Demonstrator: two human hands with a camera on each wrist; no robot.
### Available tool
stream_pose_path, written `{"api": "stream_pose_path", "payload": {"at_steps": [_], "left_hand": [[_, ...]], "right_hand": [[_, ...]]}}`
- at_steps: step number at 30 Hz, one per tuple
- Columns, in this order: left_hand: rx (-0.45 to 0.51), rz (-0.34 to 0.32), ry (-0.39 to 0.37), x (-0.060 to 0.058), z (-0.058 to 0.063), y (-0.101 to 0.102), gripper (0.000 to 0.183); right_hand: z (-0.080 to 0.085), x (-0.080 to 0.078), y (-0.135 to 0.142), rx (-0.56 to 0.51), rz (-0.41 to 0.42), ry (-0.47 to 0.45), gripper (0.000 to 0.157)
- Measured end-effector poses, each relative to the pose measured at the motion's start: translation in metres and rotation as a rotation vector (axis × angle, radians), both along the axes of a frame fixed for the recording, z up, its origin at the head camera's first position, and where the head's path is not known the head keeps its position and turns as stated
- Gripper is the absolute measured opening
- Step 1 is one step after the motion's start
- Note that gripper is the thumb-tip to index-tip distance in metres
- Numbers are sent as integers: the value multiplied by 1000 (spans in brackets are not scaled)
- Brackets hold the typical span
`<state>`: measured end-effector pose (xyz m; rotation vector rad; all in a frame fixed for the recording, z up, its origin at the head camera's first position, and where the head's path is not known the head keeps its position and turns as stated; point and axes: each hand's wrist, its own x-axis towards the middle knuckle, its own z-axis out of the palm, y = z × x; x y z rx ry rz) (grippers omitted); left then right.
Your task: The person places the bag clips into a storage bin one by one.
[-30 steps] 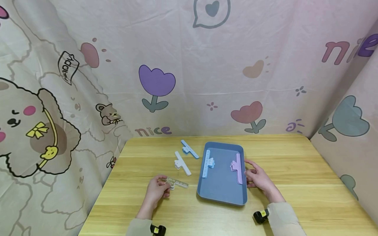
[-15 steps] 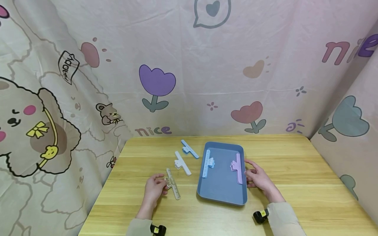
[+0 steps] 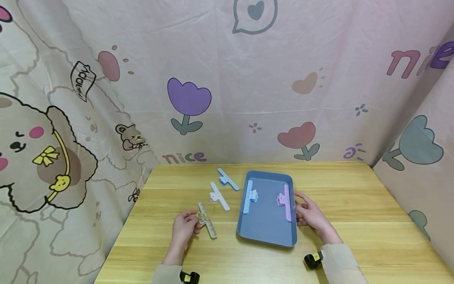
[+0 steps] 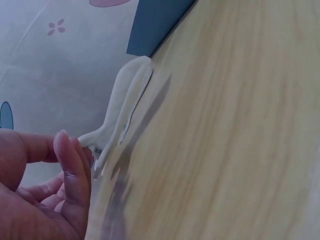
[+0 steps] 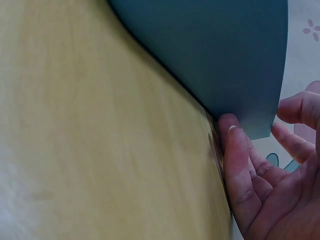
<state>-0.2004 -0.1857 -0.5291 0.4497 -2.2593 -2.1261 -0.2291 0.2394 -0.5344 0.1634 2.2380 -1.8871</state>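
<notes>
My left hand (image 3: 185,228) pinches the tab of a translucent beige bag clip (image 3: 207,221) at the table's left side. Seen in the left wrist view, thumb and index finger hold the clip (image 4: 122,107) by its end, with its long bar angled over the wood. My right hand (image 3: 312,217) touches the outer right wall of a blue-grey tray (image 3: 266,234). Up close in the right wrist view, its fingertips (image 5: 235,145) rest low against the tray wall (image 5: 225,60). Inside the tray lie a light blue clip (image 3: 248,197) and a purple clip (image 3: 286,203).
Left of the tray, a white clip (image 3: 220,196) and a second light blue clip (image 3: 228,179) lie on the wooden table (image 3: 354,205). A patterned curtain (image 3: 241,79) hangs behind and along both sides.
My left hand has turned the beige clip from pointing rightward to slanting toward the front edge, and shifted slightly left. The right hand and tray have stayed put.
</notes>
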Motion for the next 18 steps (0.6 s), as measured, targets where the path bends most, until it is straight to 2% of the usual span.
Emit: {"api": "stream_pose_path", "payload": {"at_steps": [11, 18], "left_hand": [[8, -5, 16, 3, 10, 1, 34], [9, -25, 50, -1, 18, 8, 34]], "right_hand": [[-1, 1, 0, -1, 2, 0, 62], [-1, 0, 0, -4, 7, 0, 61]]}}
